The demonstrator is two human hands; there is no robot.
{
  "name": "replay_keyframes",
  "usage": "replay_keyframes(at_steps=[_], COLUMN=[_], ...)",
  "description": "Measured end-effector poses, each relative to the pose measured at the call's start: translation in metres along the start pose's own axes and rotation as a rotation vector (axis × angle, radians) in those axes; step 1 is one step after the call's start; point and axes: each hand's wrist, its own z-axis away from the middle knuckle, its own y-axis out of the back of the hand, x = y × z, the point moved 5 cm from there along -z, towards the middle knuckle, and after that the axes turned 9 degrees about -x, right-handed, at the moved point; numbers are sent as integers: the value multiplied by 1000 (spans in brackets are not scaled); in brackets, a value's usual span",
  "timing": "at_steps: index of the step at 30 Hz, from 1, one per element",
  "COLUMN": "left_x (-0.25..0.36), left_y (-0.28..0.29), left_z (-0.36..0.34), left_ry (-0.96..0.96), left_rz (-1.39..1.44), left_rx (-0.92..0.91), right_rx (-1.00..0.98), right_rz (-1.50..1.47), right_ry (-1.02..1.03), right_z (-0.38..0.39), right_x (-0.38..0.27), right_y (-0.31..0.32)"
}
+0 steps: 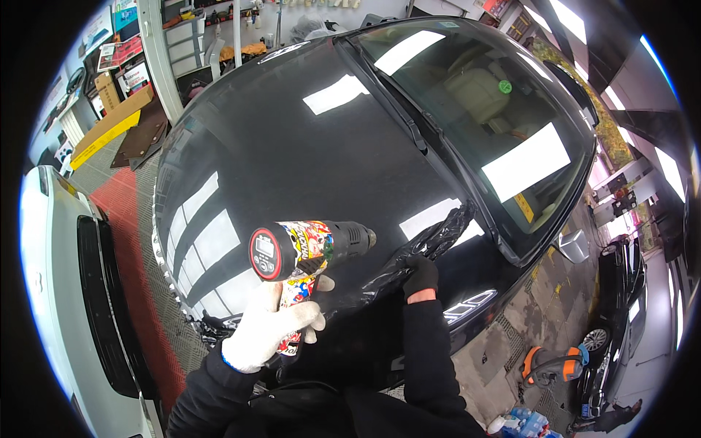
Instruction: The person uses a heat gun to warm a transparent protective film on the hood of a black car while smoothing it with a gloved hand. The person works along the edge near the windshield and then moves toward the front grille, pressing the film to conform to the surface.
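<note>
My left hand [266,325], in a white glove, is wrapped round the grip of a heat gun [314,244] covered in colourful stickers. Its nozzle points right, over the black car hood [292,146], and a small display shows at its back end. My right hand [421,277], in a black glove, is closed on a crumpled strip of glossy black film [438,237]. From that hand the film runs up toward the base of the windshield and also down to the left across the hood. The fingertips of the right hand are partly hidden.
The windshield [482,102] and wipers lie beyond the hood. A white car [80,292] stands close on the left. At the right are an orange vacuum cleaner [551,365], a side mirror [574,247] and another dark car [621,292]. Shelves and a cardboard piece [109,128] are at the far left.
</note>
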Motion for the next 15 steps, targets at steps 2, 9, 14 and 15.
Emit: replay_keyframes(at_steps=[2,9,14,15], left_x=[-6,-15,-19,-21], left_y=[-2,4,6,7], left_z=[-8,-17,-18,-18], left_ry=[8,57,12,16], left_rz=[15,95,103,101], left_rx=[-20,-63,-40,-34], right_rx=[56,-8,-10,-23], right_rz=[27,21,13,35], right_ry=[24,7,9,3], right_z=[0,-1,1,1], right_x=[-4,-5,-10,-10], right_y=[9,16,14,14])
